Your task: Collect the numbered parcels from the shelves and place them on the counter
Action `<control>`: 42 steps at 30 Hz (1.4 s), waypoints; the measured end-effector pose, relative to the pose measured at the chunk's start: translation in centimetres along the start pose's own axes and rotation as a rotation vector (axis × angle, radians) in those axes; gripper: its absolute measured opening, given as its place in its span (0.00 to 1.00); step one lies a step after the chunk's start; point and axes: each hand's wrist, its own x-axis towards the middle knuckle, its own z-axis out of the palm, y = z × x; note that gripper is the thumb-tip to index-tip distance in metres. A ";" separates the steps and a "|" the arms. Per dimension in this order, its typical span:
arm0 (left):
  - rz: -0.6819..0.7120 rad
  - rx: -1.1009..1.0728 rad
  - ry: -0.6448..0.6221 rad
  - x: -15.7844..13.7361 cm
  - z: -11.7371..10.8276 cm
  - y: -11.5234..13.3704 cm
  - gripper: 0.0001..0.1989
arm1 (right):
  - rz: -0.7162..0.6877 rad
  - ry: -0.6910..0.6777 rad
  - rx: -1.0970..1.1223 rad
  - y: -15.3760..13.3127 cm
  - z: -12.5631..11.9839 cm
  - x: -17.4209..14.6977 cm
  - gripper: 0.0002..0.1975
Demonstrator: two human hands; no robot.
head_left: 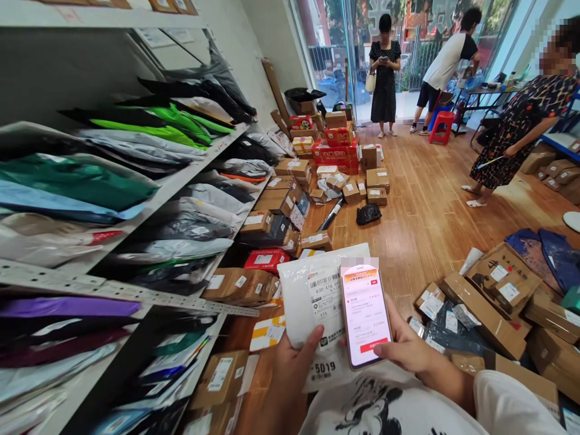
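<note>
The left hand [292, 365] gripped a glossy white plastic mailer [317, 302]; the right hand [408, 344] held a flat, round-cornered smartphone [366, 320].

Probably a parcel pickup shop; shelves [149, 294] hold bagged parcels [77, 184]; labelled boxes [240, 287] lie on the wooden floor [421, 232].

Hands of the wearer, two: one left hand [290, 365] and one right hand [408, 347]. Held items, two: one white parcel [319, 302] and one phone [365, 320]. Other people [385, 78] — three. Also shown: one red stool [441, 125], one handbag [370, 82], one purple packet [67, 307] and one black bundle [368, 214] at mid-floor. Cartons [475, 314] and shelved packets [77, 187] — dozens, overlapping, too crowded for an exact count.
</note>
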 end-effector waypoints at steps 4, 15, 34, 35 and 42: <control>0.158 0.303 -0.081 1.4 0.2 -0.7 0.31 | 0.022 0.028 0.053 0.3 0.1 0.3 0.57; 0.528 0.590 -0.309 2.0 2.5 1.7 0.24 | -0.012 0.374 0.129 3.0 0.1 2.4 0.34; 0.374 0.376 -0.423 1.6 3.8 4.0 0.24 | -0.024 0.395 0.069 2.2 -0.3 2.2 0.35; 0.382 0.367 -0.441 1.6 3.8 4.0 0.24 | -0.025 0.386 0.056 2.3 -0.4 2.2 0.36; 0.388 0.396 -0.480 1.7 3.4 4.0 0.22 | -0.032 0.392 0.050 3.0 -0.6 2.7 0.29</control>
